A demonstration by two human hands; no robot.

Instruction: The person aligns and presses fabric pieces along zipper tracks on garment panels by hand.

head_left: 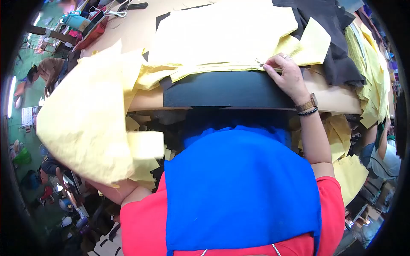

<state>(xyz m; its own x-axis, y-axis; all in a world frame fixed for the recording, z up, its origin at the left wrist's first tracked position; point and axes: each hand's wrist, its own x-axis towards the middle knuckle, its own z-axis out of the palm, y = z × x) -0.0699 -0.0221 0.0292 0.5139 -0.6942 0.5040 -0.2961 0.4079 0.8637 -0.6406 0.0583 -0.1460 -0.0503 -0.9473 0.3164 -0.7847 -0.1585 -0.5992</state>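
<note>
My right hand (285,73) rests at the front edge of a pale yellow fabric stack (222,38), thumb and forefinger pinched together. A tiny dark or metallic thing shows at the fingertips, too small to name. On the left, a large yellow fabric piece (85,119) hangs over my left forearm (115,191) and hides my left hand. Under the stack's front edge, a black flat panel (226,89) lies along the table edge. A yellow flap (316,42) sticks out to the right of my right hand.
Black fabric (341,59) lies right of the stack, with more yellow fabric (371,72) draped beyond it. A red basket (92,34) with a phone, a blue cup (77,20) and white cable (117,13) stand back left. Yellow pieces (350,177) hang below the table. Other people work on both sides.
</note>
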